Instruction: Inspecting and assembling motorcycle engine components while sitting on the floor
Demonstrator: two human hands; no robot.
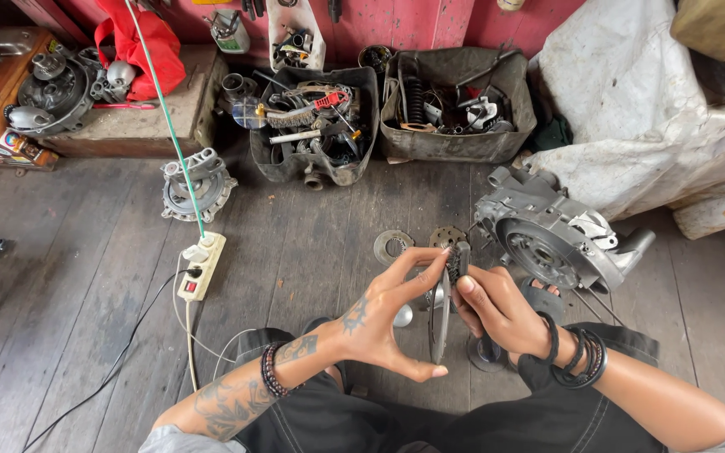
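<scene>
My left hand (383, 315) holds a round metal clutch disc (439, 317) on edge, thumb under its rim and fingertips at its top. My right hand (497, 309) pinches a small dark toothed part (458, 262) against the top of the disc. Both hands hover above the wooden floor, over my knees in black trousers. Two flat ring-shaped plates (393, 246) (447, 237) lie on the floor just beyond the hands.
A grey engine casing (551, 237) sits on the floor to the right. Two black bins of tools and parts (316, 126) (459, 105) stand at the wall. A round engine cover (197, 184) and a white power strip (200, 266) lie to the left.
</scene>
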